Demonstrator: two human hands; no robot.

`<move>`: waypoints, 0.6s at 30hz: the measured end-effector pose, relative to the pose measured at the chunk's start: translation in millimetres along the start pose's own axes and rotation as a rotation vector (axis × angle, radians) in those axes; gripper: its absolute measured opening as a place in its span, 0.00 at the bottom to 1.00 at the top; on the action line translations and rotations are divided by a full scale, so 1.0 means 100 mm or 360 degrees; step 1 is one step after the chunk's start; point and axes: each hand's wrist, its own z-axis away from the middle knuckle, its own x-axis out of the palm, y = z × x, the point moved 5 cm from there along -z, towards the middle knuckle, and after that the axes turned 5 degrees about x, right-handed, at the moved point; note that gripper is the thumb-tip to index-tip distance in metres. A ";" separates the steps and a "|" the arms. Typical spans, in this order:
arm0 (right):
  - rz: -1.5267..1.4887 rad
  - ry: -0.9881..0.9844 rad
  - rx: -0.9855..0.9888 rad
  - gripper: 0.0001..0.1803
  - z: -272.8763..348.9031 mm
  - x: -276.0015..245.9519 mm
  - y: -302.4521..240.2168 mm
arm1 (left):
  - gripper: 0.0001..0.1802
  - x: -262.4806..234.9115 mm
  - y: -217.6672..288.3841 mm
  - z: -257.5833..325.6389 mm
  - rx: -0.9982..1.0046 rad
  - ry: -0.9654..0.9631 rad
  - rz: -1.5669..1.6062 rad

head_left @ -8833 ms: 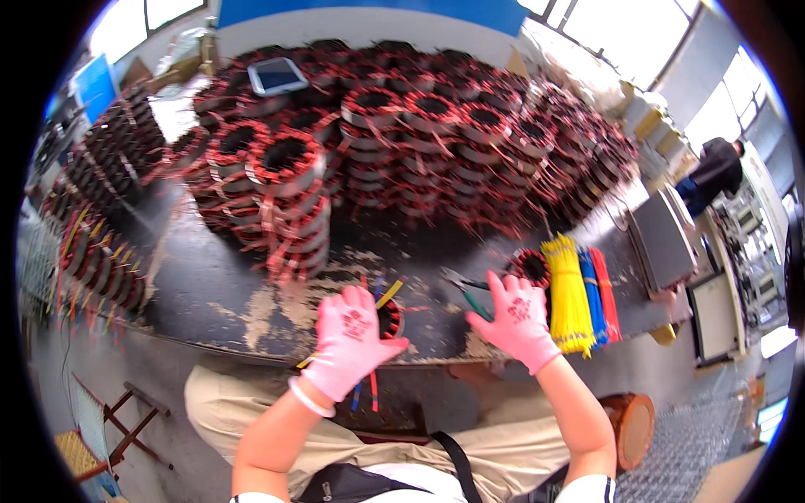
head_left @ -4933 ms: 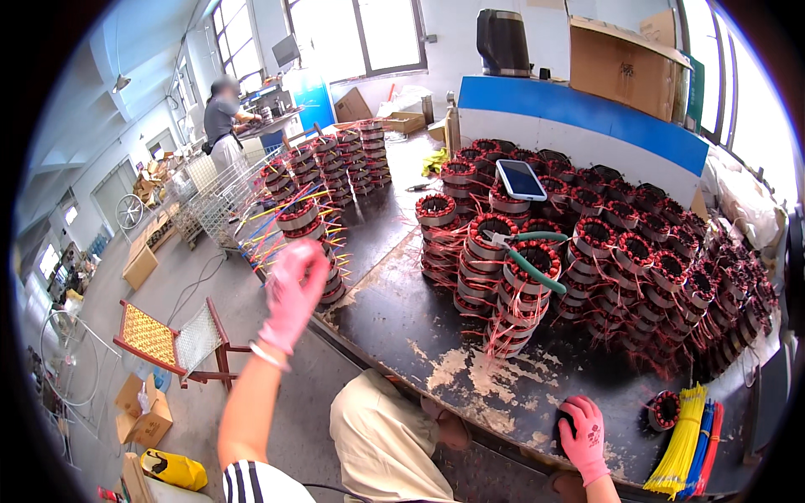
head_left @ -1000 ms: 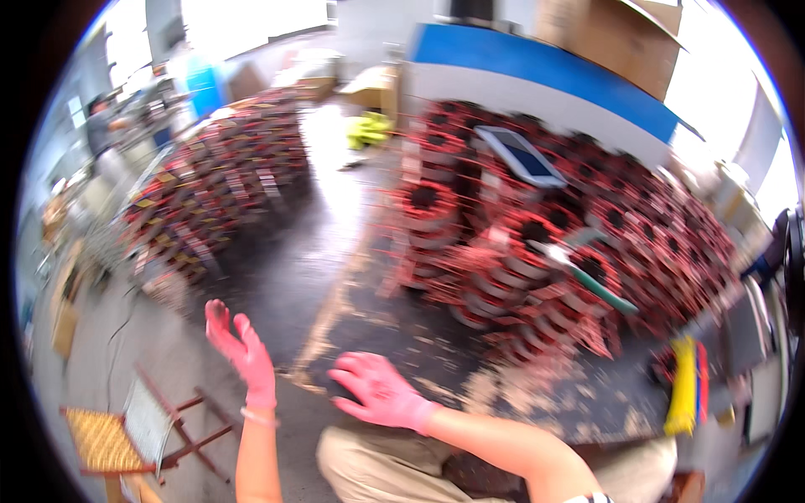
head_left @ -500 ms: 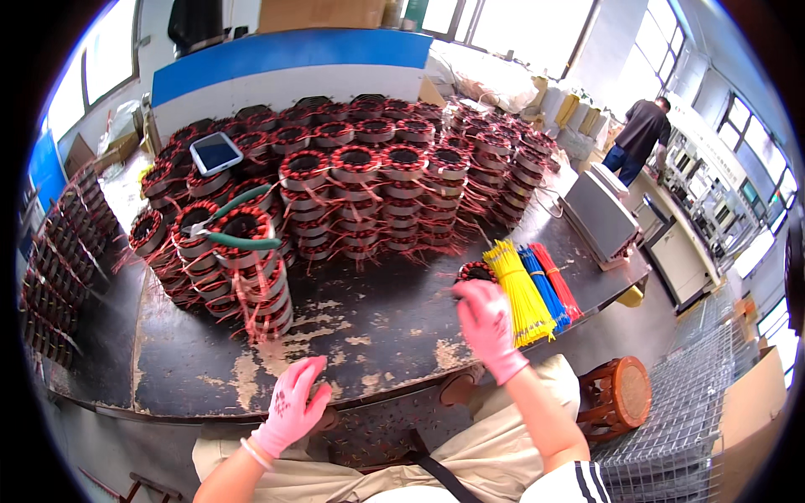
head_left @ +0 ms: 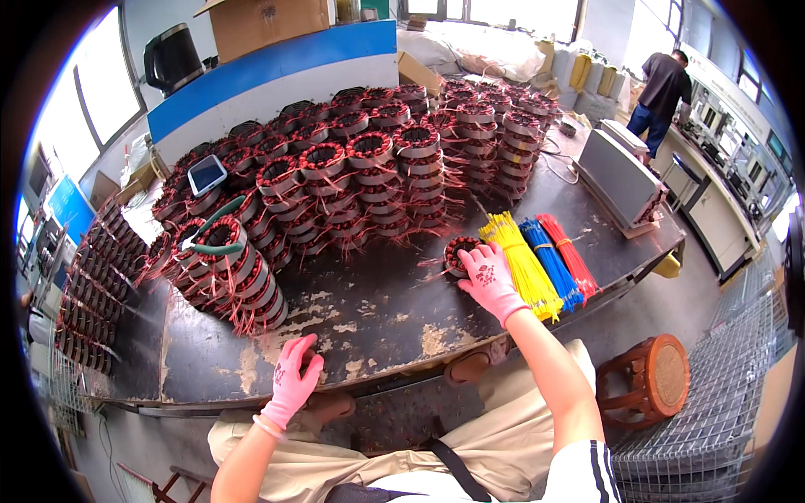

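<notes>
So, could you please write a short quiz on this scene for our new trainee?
1. Multiple choice: Which pink-gloved hand is at the lone red-and-black wound ring on the dark worn tabletop? A) left B) right C) neither
2. True or false: The pliers with green handles rest on top of the stacked rings.
3. Fill in the blank: Going rightward, the bundles of thin strands run from the yellow bundle, through the ___ one, to the red bundle.

Key:
1. B, the right hand.
2. True.
3. Blue; the blue bundle lies in the middle.
</notes>
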 end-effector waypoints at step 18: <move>-0.1388 0.0046 -0.0588 0.19 0.56 -0.57 -1.81 | 0.48 0.57 0.87 0.01 0.0820 0.0044 -0.0291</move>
